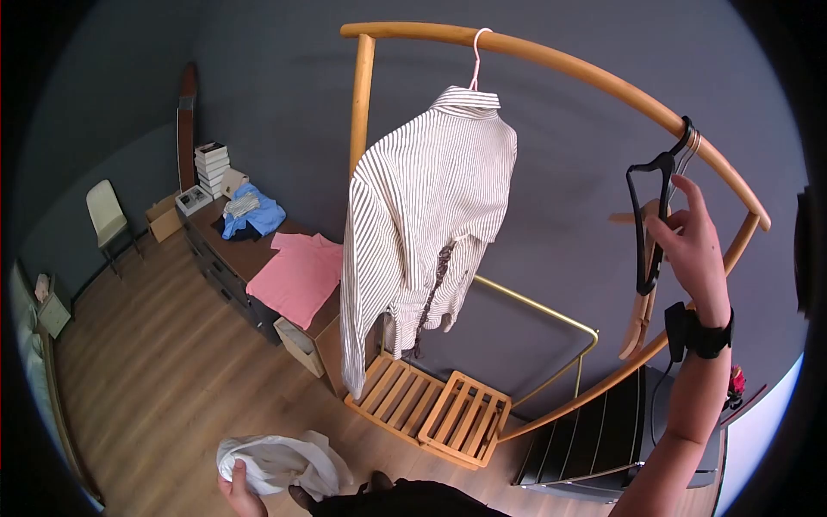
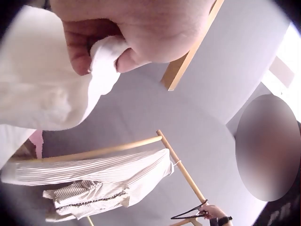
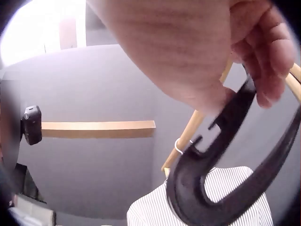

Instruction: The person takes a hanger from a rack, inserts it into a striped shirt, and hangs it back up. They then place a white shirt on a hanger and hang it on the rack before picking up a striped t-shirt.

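Note:
My right hand (image 1: 694, 250) is raised at the right end of the wooden rack, its thumb and fingers round a black hanger (image 1: 642, 226). The hanger's hook is at the rail, beside other hangers. In the right wrist view the hand (image 3: 188, 52) pinches the black hanger (image 3: 225, 141). Low at the front, my left hand (image 1: 241, 493) grips a bunched white cloth (image 1: 280, 461). The left wrist view shows the hand (image 2: 127, 28) pinching an edge of the white cloth (image 2: 42, 80), which hangs loosely.
A striped shirt (image 1: 439, 189) hangs mid-rack from the wooden rail (image 1: 551, 53). Below stand slatted wooden stools (image 1: 465, 418) and a gold frame (image 1: 543, 310). At left, a dark dresser (image 1: 226, 258) holds a pink shirt (image 1: 297, 274), blue clothing (image 1: 258, 211) and books.

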{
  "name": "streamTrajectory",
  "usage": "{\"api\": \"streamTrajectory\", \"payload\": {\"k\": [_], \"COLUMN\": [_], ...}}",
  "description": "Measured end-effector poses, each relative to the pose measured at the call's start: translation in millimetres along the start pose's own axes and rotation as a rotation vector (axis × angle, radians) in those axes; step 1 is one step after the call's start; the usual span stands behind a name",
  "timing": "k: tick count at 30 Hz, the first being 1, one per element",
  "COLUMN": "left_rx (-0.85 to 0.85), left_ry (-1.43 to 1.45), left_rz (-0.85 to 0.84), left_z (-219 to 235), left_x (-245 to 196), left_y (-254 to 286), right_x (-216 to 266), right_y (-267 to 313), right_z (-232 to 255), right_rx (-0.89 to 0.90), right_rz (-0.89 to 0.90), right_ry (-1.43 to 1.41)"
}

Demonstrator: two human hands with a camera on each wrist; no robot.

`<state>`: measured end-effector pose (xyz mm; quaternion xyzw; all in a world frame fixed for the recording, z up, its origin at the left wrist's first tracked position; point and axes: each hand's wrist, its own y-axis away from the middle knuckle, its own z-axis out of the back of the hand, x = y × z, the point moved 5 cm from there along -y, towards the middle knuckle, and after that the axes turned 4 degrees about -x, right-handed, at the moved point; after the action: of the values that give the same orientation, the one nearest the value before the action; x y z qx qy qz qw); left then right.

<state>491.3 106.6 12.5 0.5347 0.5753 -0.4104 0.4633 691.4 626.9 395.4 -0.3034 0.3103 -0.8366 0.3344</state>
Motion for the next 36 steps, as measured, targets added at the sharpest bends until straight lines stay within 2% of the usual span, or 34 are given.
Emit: {"api": "streamTrajectory", "payload": {"k": [3, 5, 7, 9, 10, 13, 15, 17, 19, 20, 21, 22, 24, 25, 26, 27, 28, 29, 31, 34, 36], "left_rx": [-0.007, -0.014, -0.044, -0.062, -0.072, -0.077, -0.017, 0.019, 0.014, 0.067, 0.128, 0.106, 0.256, 0.25, 0.302, 0.358, 0.362, 0.362, 0.33, 0.322, 0.343], "left_ry": [0.004, 0.015, 0.003, 0.061, 0.123, 0.091, 0.045, 0.004, -0.013, -0.069, -0.122, -0.128, -0.203, -0.205, -0.254, -0.302, -0.332, -0.333, -0.34, -0.293, -0.282], "left_rz": [0.005, 0.023, -0.01, -0.015, -0.027, -0.015, 0.005, 0.026, 0.026, 0.035, 0.043, 0.043, 0.02, 0.02, 0.004, -0.012, -0.023, -0.023, -0.016, -0.03, -0.049], "left_z": [2, 3, 6, 22, 34, 20, 26, 22, 15, 8, -1, -6, -25, -28, -34, -40, -44, -47, -49, -62, -72], "left_x": [-3, -3, -4, 17, 28, 3, 3, -5, -22, -25, -26, -31, -37, -39, -41, -42, -47, -48, -51, -66, -76], "left_y": [-1, -3, -2, -15, -18, -18, -27, -33, -29, -39, -49, -52, -54, -54, -54, -54, -53, -53, -56, -53, -48], "right_x": [-13, -13, -12, -4, 0, -7, -19, -12, 23, -8, 26, 27, 46, 49, 57, 64, 75, 90, 105, 134, 166], "right_y": [-5, -7, -7, 4, 13, 51, 85, 121, 147, 178, 190, 208, 239, 254, 269, 282, 292, 296, 303, 297, 288], "right_z": [-3, 0, 4, 6, 9, 17, 18, 6, -16, -35, -57, -81, -127, -147, -164, -179, -194, -202, -214, -207, -201], "right_rx": [-0.021, -0.08, -0.081, -0.095, -0.123, -0.217, -0.174, -0.353, -0.465, -0.159, -0.148, -0.006, 0.398, 0.505, 0.618, 0.76, 0.833, 0.872, 0.912, 0.76, 0.73], "right_rz": [-0.06, -0.013, -0.039, -0.036, -0.011, 0.103, 0.051, 0.01, -0.148, 0.033, 0.003, -0.089, -0.281, -0.327, -0.507, -0.609, -0.615, -0.51, -0.459, -0.399, -0.28], "right_ry": [-0.059, -0.069, -0.272, -0.315, -0.346, -0.315, -0.418, -0.702, -0.76, -0.778, -0.896, -0.991, -1.24, -1.363, -1.372, -1.337, -1.319, -1.356, -1.44, -1.841, -1.955]}}
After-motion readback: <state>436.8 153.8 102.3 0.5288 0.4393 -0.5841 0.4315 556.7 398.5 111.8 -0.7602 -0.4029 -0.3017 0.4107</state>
